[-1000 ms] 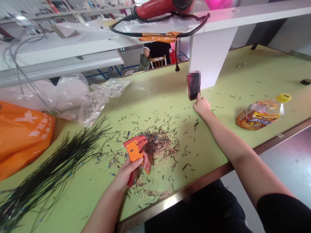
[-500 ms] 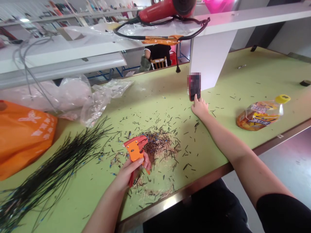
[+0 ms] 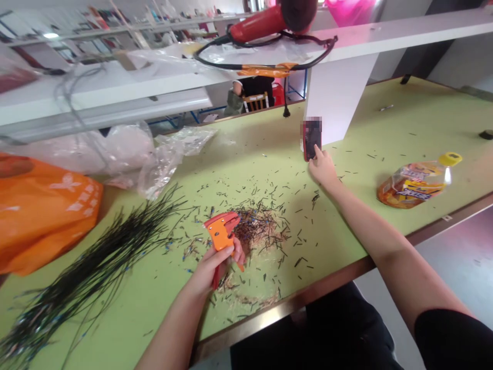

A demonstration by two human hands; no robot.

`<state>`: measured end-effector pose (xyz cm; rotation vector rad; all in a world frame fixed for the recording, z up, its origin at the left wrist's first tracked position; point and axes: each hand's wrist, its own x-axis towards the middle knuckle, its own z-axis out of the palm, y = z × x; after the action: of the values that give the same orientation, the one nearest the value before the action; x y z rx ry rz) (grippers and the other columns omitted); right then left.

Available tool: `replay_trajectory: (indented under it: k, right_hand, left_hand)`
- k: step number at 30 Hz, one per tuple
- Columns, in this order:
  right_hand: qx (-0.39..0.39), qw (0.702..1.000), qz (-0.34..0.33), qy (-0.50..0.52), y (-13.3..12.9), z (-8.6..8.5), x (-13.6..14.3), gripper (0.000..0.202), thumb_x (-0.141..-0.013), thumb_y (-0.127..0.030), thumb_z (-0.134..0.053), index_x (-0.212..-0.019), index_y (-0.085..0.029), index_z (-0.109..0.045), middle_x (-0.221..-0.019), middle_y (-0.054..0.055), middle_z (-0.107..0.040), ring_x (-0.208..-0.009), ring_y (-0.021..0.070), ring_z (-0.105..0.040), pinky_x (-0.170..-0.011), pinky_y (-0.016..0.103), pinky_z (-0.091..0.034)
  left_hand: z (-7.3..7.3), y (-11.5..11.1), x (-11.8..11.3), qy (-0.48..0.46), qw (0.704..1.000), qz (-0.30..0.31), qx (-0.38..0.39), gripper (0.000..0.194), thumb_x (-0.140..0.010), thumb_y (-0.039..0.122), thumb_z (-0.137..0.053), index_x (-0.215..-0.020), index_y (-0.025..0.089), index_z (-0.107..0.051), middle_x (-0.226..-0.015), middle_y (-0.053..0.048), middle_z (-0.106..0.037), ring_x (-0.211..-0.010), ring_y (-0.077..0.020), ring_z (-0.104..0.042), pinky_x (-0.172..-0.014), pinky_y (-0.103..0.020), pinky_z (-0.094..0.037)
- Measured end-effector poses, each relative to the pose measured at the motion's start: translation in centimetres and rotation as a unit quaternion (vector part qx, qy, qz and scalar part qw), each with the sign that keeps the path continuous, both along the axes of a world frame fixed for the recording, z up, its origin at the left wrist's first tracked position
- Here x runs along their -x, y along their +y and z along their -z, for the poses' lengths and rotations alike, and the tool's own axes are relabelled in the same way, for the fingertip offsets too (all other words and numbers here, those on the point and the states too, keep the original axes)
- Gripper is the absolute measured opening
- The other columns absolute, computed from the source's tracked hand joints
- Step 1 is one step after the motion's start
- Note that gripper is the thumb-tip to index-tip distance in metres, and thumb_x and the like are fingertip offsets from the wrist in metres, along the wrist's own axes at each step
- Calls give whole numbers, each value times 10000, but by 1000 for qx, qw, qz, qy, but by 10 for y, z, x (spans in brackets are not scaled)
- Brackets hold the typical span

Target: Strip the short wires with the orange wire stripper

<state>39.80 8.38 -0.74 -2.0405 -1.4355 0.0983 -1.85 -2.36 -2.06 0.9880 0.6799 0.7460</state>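
My left hand (image 3: 219, 262) is wrapped round the handles of an orange and red wire stripper (image 3: 220, 232), its red jaws pointing up and away over the green table. Beneath and beside the tool lies a heap of dark cut wire ends and bare copper strands (image 3: 256, 223). My right hand (image 3: 324, 167) is stretched forward, index finger out, its tip touching the lower part of a phone (image 3: 311, 145) propped against a white upright. That hand grips nothing. On the left, a long bundle of thin black wires (image 3: 96, 257) lies across the table.
An orange bag (image 3: 50, 216) and clear plastic bags (image 3: 162, 159) stand at the left. To the right lies a bottle with a yellow cap (image 3: 414, 185). A red heat gun (image 3: 258, 25) rests on the white shelf (image 3: 358, 38). Beyond it a person (image 3: 256, 85) is partly visible.
The whole view has shifted slightly, with things now a little further right. My right index finger remains at the phone, and the left hand still grips the wire stripper.
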Motion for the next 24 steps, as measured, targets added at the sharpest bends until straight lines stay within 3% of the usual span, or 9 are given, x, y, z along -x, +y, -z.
replay_trajectory:
  k: [2,5,9,12,15,20,24]
  right_hand:
    - [-49,997,-54,36,-10,-12,23,624,-997,-247,-459,-1614,-155,-479,-1266,199,-666,-1127,324,-648,-1005,485,-544]
    - [-27,976,-206,70,-39,-24,79,507,-999,-312,-531,-1473,-168,-638,-1224,167,-721,-1113,313,-693,-1051,505,-553]
    - [28,918,-384,100,-84,-28,151,496,-1069,-418,-482,-1487,-193,-627,-1425,153,-692,-1323,323,-652,-1171,533,-503]
    - [38,919,-381,94,-93,-24,182,508,-1076,-368,-453,-1511,-148,-593,-1498,181,-647,-1410,333,-599,-1225,551,-448]
    - [24,931,-350,100,-85,-18,195,501,-1068,-314,-459,-1508,-110,-585,-1495,200,-643,-1404,330,-602,-1195,528,-471]
    - [-8,918,-369,147,-77,-9,198,350,-1071,-239,-432,-1201,-181,-752,-1067,104,-810,-971,252,-758,-909,402,-590]
    - [-71,918,-364,139,-83,-7,197,319,-1073,-270,-455,-1184,-194,-745,-1046,104,-800,-935,250,-739,-855,386,-575]
  left_hand:
    - [-3,0,-4,-16,1000,-5,14,269,-873,412,-786,-853,171,-668,-725,-1,-588,-678,-170,-618,-714,-320,-529]
    - [-5,4,-9,-28,999,3,19,340,-814,454,-824,-793,156,-661,-669,-7,-589,-632,-174,-615,-682,-323,-524]
    - [-2,11,-9,-52,998,11,28,354,-784,462,-833,-778,151,-663,-653,-3,-581,-617,-172,-619,-671,-325,-523]
    - [0,13,-9,-60,998,19,29,357,-783,458,-835,-783,146,-662,-646,0,-580,-613,-166,-625,-646,-308,-519]
    - [-1,12,-9,-67,997,37,29,363,-788,456,-839,-809,144,-655,-653,3,-585,-622,-163,-631,-648,-305,-528]
    - [-3,10,-9,-72,996,46,28,375,-798,460,-841,-815,143,-643,-651,9,-586,-621,-159,-637,-657,-308,-542]
    - [-2,11,-9,-75,995,60,30,364,-812,457,-835,-803,147,-646,-648,13,-588,-607,-153,-627,-651,-308,-545]
